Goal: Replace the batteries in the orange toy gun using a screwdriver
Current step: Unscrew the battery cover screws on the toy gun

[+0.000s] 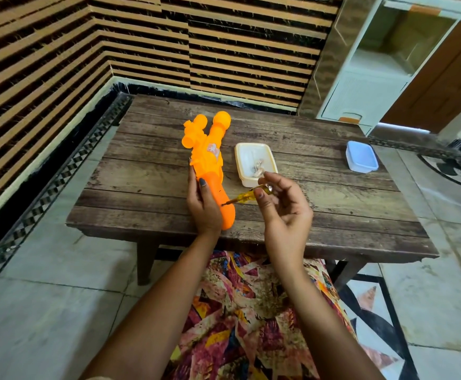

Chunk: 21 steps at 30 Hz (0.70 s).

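Orange toy gun [208, 157] lies flat on wooden table [320, 209], left of centre, grip toward near edge, muzzle toward far edge. Left hand [203, 204] wraps the grip from the left, thumb on top. Right hand [285, 212] pinches yellow-handled screwdriver [247, 195] at thumb and fingertips, other fingers loosely curled; tip touches gun grip. Open white container [251, 182] just right of gun, small metal pieces [258, 170] inside, can't tell what. Blue lid [361, 156] near right edge, well apart.
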Each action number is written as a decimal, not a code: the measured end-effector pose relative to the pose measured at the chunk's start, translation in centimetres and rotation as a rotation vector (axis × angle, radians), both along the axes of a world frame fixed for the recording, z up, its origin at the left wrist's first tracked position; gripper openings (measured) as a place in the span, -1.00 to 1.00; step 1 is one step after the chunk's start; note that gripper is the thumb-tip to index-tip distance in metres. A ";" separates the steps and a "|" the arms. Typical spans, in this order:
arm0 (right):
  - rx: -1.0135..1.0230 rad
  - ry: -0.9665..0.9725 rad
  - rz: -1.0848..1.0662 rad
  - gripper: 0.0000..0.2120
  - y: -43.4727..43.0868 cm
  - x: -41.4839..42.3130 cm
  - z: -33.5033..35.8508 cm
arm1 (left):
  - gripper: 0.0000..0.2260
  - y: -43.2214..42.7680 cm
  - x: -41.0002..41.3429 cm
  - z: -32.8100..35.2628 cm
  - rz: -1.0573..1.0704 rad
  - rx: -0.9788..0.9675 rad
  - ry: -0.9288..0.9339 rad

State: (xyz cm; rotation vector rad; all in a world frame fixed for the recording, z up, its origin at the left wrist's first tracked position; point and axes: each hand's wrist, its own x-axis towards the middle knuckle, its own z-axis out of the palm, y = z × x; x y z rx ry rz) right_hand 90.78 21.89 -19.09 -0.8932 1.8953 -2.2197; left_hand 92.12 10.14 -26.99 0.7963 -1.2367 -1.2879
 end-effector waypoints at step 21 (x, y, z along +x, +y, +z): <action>0.157 0.188 -0.053 -0.69 0.2 -0.1 0.6 | -0.52 0.0 0.0 -0.2 -0.014 0.011 -0.014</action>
